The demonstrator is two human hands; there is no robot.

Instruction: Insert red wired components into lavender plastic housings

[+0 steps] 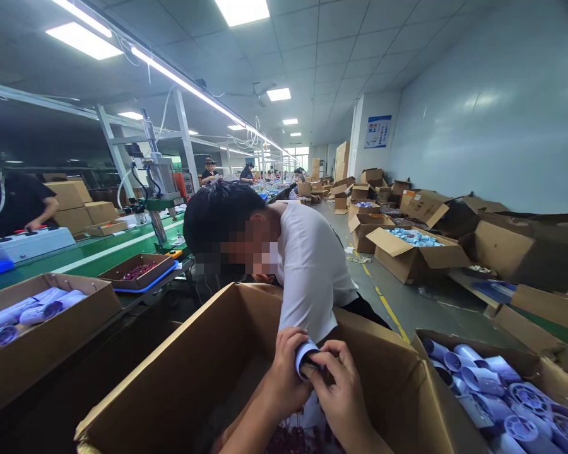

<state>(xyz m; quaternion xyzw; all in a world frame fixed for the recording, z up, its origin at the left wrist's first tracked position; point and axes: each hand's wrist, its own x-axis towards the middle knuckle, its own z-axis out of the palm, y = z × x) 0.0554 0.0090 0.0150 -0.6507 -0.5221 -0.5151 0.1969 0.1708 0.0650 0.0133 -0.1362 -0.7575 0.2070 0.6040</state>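
Note:
My left hand point(285, 371) is wrapped round a short white plastic tube point(305, 354), whose open end faces my right. At that opening my right hand point(344, 392) has its thumb and fingers drawn together, the tips reaching into the rim. Whatever those fingertips grip inside is dark and hidden. Both hands are above a large open cardboard box point(165, 372). Down in the box, below my wrists, lie dark red wired parts point(291, 438), partly covered by my arms.
A co-worker in a white shirt point(307, 265) leans over the box's far side. An open box of white tubular housings point(497, 384) stands right; another carton of tubes point(42, 309) stands left. Beyond are a green conveyor point(99, 255) and a tray of red parts point(137, 271).

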